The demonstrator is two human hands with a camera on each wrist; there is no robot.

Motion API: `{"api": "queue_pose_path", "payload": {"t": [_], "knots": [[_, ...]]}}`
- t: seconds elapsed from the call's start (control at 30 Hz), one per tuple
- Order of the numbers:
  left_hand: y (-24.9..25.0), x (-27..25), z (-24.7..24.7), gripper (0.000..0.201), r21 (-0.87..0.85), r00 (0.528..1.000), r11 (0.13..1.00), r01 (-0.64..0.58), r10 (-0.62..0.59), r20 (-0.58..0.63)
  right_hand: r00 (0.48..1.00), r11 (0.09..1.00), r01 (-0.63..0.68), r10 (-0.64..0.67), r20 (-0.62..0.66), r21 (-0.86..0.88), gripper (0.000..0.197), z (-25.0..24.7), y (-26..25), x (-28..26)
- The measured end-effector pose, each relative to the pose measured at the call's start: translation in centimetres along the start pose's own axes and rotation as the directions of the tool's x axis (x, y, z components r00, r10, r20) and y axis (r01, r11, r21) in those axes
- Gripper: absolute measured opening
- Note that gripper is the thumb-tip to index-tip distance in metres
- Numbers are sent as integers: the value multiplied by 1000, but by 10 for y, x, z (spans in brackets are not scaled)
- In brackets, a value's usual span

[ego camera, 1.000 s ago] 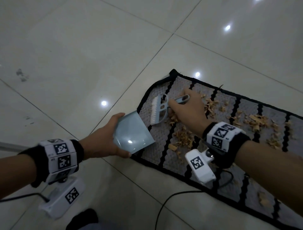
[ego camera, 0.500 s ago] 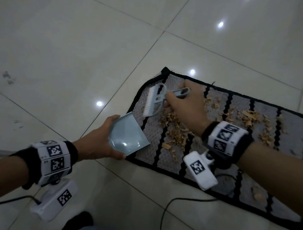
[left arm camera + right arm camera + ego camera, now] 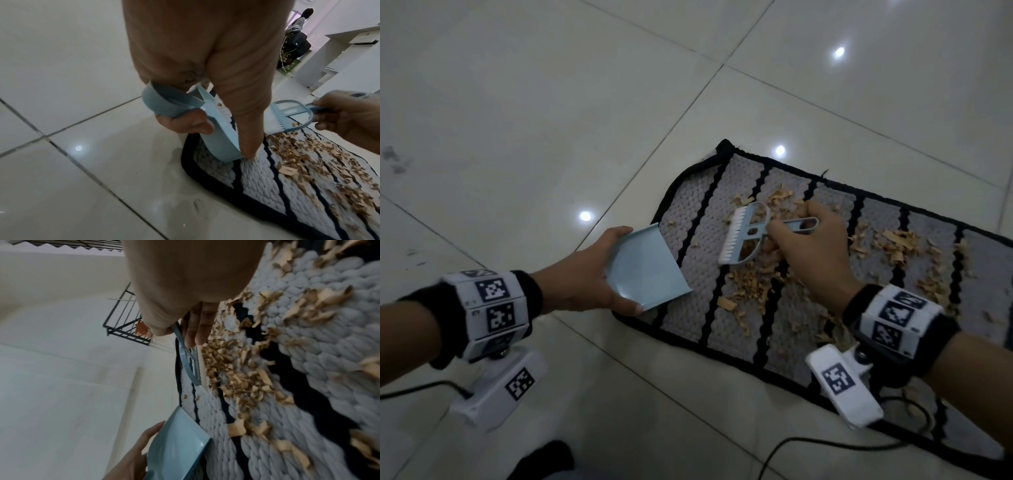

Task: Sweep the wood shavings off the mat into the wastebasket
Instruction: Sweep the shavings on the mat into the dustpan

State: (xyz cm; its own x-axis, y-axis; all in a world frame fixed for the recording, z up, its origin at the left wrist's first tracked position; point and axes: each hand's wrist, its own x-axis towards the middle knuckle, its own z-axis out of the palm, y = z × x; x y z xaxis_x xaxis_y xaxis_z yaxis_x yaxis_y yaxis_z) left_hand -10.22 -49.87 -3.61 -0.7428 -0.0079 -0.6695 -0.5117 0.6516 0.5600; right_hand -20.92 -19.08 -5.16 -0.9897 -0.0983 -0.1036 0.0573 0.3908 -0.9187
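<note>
A grey mat (image 3: pixel 688 222) with black stripes lies on the tiled floor, strewn with tan wood shavings (image 3: pixel 750 284). My left hand (image 3: pixel 585 277) grips a pale blue dustpan (image 3: pixel 643 270) whose front lip rests on the mat's left end; the same dustpan (image 3: pixel 218 129) shows in the left wrist view. My right hand (image 3: pixel 808 246) holds the handle of a small blue brush (image 3: pixel 743 236) with white bristles, lying over the shavings just right of the pan. The brush (image 3: pixel 189 358) and shavings (image 3: pixel 232 368) also appear in the right wrist view. No wastebasket is in view.
Glossy white floor tiles (image 3: pixel 551 120) surround the mat. A black cable (image 3: pixel 825 445) runs along the floor near the mat's front edge. The left wrist view shows white furniture (image 3: pixel 349 56) and a person (image 3: pixel 296 37) far off.
The dustpan's lip has moved onto the mat's left end. The brush has shifted right over the shavings, and more of them lie gathered beneath it.
</note>
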Motion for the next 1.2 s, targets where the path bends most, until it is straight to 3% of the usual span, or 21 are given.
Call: {"api": "queue_pose_path", "payload": {"t": [0.2, 0.3, 0.37, 0.63, 0.73, 0.93, 1.03, 1.2], "knots": [[-1, -4, 5, 124, 49, 1000, 998, 27, -27, 14, 985, 994, 96, -103, 141, 54, 23, 32, -40, 8], [-5, -6, 5, 126, 67, 1000, 998, 17, -17, 4, 954, 994, 86, -101, 282, 65, 26, 60, -50, 15], [-8, -7, 6, 128, 65, 1000, 998, 9, -9, 0, 947, 997, 66, -78, 312, 50, 29, 68, -47, 19], [-11, -9, 9, 132, 26, 1000, 1000, -9, 9, 15, 990, 995, -3, 18, 143, -98, 30, 13, -17, 5], [-11, -10, 9, 130, 17, 1000, 1000, 1, -1, 8, 996, 993, 37, -27, 88, -115, 32, -6, -13, 0], [-2, -10, 8, 129, -4, 1000, 1000, -11, 11, -9, 973, 980, 174, -156, 173, -98, 26, 25, -36, 10], [5, -8, 11, 130, -7, 1000, 1000, -27, 27, 0, 963, 985, 152, -130, 235, -76, 29, 43, -37, 17], [14, -5, 17, 130, 12, 998, 998, -57, 57, 12, 990, 990, 34, -15, 138, -136, 34, 16, -22, 20]]}}
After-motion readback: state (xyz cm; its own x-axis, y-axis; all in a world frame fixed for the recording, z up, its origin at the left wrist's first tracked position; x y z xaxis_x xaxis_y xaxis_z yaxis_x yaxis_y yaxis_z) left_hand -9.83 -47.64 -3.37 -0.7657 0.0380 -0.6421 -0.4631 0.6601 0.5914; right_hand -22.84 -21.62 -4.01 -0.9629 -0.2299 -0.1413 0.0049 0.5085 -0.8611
